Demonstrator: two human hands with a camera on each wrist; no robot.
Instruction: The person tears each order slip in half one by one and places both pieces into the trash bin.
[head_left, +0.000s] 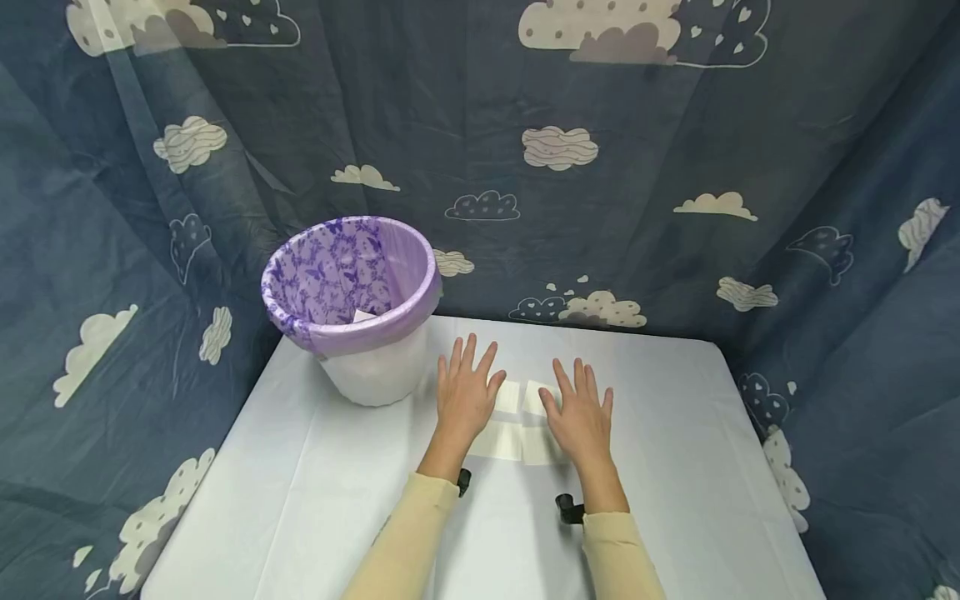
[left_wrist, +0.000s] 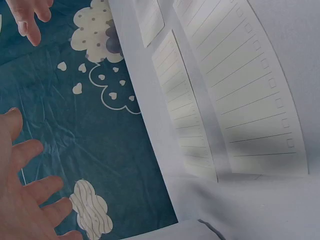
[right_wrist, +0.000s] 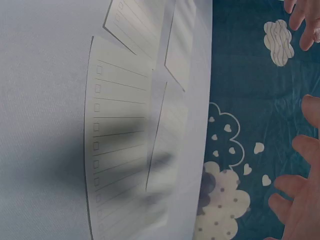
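Several cream paper slips lie flat on the white table in two rows; the front-left slip [head_left: 498,441] and front-right slip [head_left: 542,447] show below the hands. In the left wrist view a slip [left_wrist: 255,100] bears ruled lines with small checkboxes, and so does one in the right wrist view [right_wrist: 120,120]. My left hand [head_left: 463,400] hovers over the left side of the slips, fingers spread, holding nothing. Above the right side my right hand [head_left: 582,417] is likewise spread and holds nothing. Both hands partly hide the back slips.
Left of the hands stands a white bin [head_left: 378,367] with a purple butterfly-patterned liner [head_left: 330,275]; something white [head_left: 363,316] shows inside. A dark blue cloud-print curtain [head_left: 465,108] surrounds the back and sides of the white table [head_left: 697,467].
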